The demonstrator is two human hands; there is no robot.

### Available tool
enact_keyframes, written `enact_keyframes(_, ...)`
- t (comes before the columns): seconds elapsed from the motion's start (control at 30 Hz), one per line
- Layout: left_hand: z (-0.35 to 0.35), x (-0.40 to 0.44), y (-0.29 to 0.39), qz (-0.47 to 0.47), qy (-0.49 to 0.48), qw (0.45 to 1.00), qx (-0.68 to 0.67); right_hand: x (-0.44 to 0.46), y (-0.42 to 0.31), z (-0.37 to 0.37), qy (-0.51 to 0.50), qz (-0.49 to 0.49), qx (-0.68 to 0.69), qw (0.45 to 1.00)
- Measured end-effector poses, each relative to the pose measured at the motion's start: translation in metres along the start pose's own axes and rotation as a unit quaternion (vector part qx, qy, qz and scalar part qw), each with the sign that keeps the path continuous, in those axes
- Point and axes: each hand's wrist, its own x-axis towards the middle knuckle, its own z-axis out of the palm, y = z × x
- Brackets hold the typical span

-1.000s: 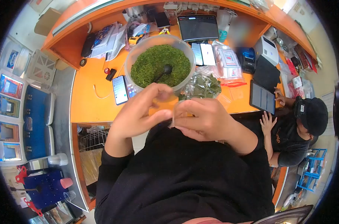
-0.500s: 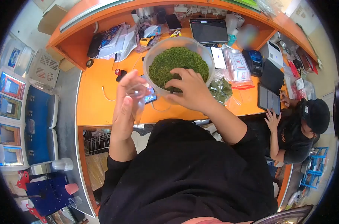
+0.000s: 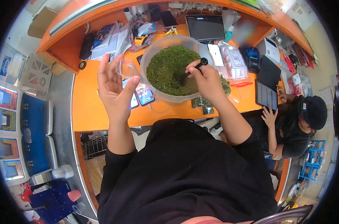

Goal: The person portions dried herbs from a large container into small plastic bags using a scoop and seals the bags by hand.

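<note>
A round translucent tub [image 3: 210, 59] of chopped green leaves [image 3: 169, 63] stands on the orange desk in front of me. My right hand [image 3: 206, 80], over the tub's right side, is closed around a black-handled tool [image 3: 199, 64]. Its lower end goes down into the leaves, so I cannot see its shape. Left of the tub, my left hand [image 3: 115, 87] is raised, palm toward the tub. A clear plastic bag [image 3: 127, 69] is held between its thumb and fingers, and no leaves show inside. Two lit phones [image 3: 144, 95] lie just beyond that hand.
Packets of dark green leaf [image 3: 203, 104] lie right of the tub, near plastic-wrapped packs [image 3: 236, 61]. A tablet [image 3: 205, 28] leans at the back. At the right, a person [image 3: 296, 127] in a black cap touches another tablet [image 3: 266, 96].
My right hand has drawn back and lifted from the leaves, and the black-handled tool now shows in it. My left hand has shifted left and its fingers have spread wider around the bag.
</note>
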Motion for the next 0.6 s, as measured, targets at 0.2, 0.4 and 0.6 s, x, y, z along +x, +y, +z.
enact_keyframes(0.2, 0.015, 0.011, -0.010, 0.003, -0.034, 0.998, 0.051, 0.001, 0.010, -0.011, 0.057, 0.043, 0.133, 0.989)
enact_keyframes(0.4, 0.026, 0.024, -0.032, 0.044, -0.067, 0.984, 0.159, -0.002, 0.015, -0.029, 0.130, 0.088, 0.218, 0.963)
enact_keyframes(0.6, 0.053, 0.021, -0.034, 0.026, -0.119, 0.942, 0.314, -0.006, 0.010, -0.047, 0.241, -0.041, 0.299, 0.922)
